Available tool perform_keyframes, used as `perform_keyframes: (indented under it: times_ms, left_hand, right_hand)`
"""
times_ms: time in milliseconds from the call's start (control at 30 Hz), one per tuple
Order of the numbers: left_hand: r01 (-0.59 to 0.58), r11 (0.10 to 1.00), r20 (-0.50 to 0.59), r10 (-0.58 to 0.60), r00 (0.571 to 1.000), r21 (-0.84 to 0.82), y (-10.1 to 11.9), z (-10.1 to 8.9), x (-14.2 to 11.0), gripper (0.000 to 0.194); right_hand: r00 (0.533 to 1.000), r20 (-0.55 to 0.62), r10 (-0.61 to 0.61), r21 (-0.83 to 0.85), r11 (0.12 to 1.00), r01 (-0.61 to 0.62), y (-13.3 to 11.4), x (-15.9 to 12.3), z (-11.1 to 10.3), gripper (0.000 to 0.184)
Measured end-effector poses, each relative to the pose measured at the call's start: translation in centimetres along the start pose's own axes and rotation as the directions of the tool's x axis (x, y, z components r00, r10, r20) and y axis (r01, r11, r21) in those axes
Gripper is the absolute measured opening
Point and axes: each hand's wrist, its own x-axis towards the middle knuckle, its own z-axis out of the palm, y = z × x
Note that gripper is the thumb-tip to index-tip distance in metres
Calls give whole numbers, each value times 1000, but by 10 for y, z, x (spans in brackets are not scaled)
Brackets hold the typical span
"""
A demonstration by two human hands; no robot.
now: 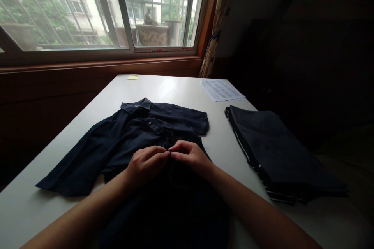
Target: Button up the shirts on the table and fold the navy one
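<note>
Shirt point(122, 136), ctr of frame: L hand point(148, 161) & R hand point(191, 157) pinch its front, tips close; best keep cloth slack, edges aligned.

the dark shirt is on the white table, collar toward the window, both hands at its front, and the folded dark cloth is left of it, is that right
The side is wrong: the head view shows the folded dark cloth to the right of the dark shirt. The rest holds: on the white table, collar toward the window, left hand and right hand at its front.
</note>
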Motion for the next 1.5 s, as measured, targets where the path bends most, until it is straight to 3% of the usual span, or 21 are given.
perform_keyframes:
  times_ms: [133,233,333,433,500,600,800,1067,1500]
  left_hand:
    - [140,984,-5,-142,990,-110,1,5,2,15]
    - [301,932,17,-304,953,-202,2,7,4,9]
    - [491,842,106,-480,871,-223,3,7,7,4]
    - [661,706,219,-623,751,-255,3,7,9,14]
    - [727,623,281,-671,687,-290,3,6,11,20]
    - [768,536,336,-693,638,-352,2,6,13,25]
    - [803,429,395,-710,583,-414,3,4,16,29]
    - [810,371,380,-741,554,-455,2,7,16,25]
    - [804,253,417,-749,514,-538,-6,8,13,23]
  right_hand:
    - [997,-69,-14,-26,1000,12,1,0,2,23]
    - [993,-107,-40,-75,997,32,3,0,3,21]
    - [984,-136,-111,-190,978,84,2,0,4,17]
    - [967,-153,-205,-357,924,140,1,0,6,12]
    - [956,-150,-251,-434,886,164,0,1,7,9]
    - [948,-134,-288,-493,849,189,1,1,8,7]
    - [935,-130,-330,-556,805,206,4,0,10,6]
    - [921,-99,-376,-627,742,236,5,0,16,11]
    - [932,-124,-342,-568,794,215,6,0,16,12]
